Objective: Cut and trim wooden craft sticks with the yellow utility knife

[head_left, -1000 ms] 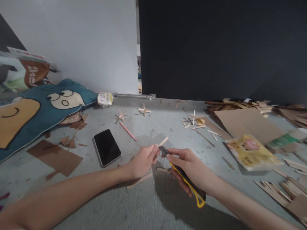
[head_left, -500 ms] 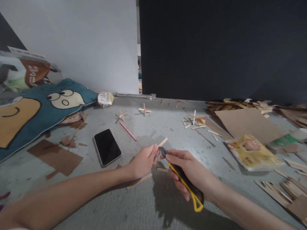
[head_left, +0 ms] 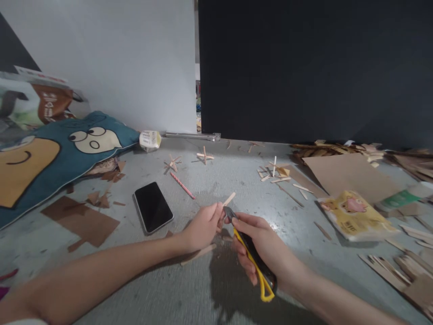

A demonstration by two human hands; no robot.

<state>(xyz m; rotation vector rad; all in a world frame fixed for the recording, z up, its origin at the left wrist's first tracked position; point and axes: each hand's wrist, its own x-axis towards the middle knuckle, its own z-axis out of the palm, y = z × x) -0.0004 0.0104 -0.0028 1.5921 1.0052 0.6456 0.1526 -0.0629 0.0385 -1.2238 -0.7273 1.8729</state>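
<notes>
Between the fingertips of my left hand (head_left: 204,225) is a short wooden craft stick (head_left: 230,198), its free end pointing up and away to the right. My right hand (head_left: 259,243) is wrapped around a black and yellow utility knife (head_left: 253,255). The knife's tip meets the stick close to my left fingertips; the blade itself is too small to make out. Another craft stick (head_left: 199,254) lies on the table below my left hand. A phone (head_left: 153,207) with a dark screen rests left of that hand, near a pink striped pencil-like stick (head_left: 182,185).
Small stick crosses (head_left: 204,156) stand toward the back of the grey table. Cut stick pieces (head_left: 280,179) lie at the back right. A yellow packet (head_left: 355,214) and more sticks (head_left: 389,275) are at right. A blue cushion (head_left: 77,149) and brown cardboard (head_left: 81,221) occupy the left.
The knife's handle end has swung left and slightly down with my right hand, while its tip stays by the stick. My left hand keeps its hold, almost unmoved.
</notes>
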